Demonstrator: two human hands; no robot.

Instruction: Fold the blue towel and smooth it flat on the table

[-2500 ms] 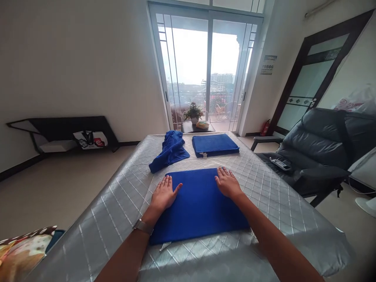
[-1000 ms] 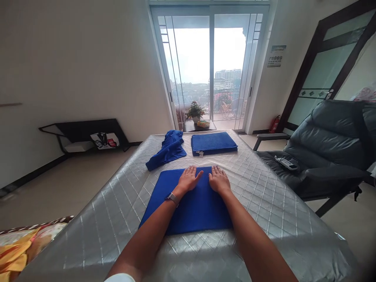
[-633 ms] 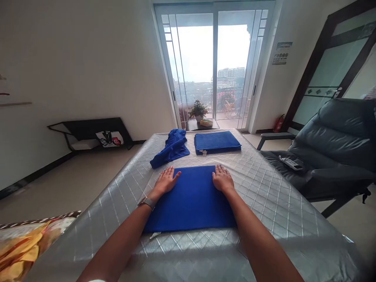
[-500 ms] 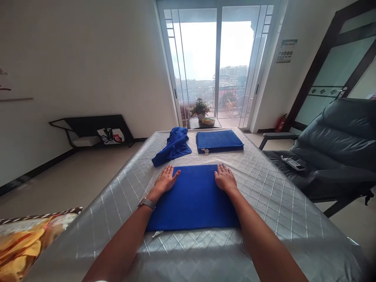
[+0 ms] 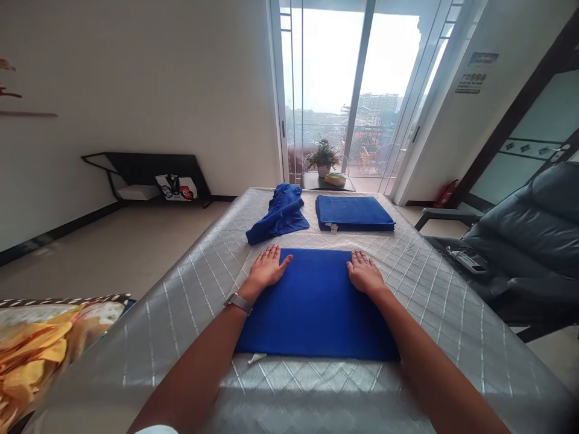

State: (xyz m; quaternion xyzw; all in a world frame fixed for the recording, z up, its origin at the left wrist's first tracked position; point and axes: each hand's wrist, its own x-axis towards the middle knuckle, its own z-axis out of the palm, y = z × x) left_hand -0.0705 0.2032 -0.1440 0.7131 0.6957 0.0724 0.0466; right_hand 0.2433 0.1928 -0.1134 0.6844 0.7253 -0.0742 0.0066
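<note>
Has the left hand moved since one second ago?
Yes, leftward: the left hand was mostly right of the crumpled blue cloth; now it lies directly in front of it.

Nearest blue cloth (image 5: 319,307) partly covered by left hand (image 5: 268,269), right hand (image 5: 366,274). Armchair (image 5: 543,217) cut off at right. Wall notice (image 5: 476,75) cannot be read.

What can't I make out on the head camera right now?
Head view, flat blue cloth: patches beneath the left hand and right hand, covered by them.
Head view, near white tag: any print, too small.
Head view, armchair: right part, cut off by the picture edge.
</note>
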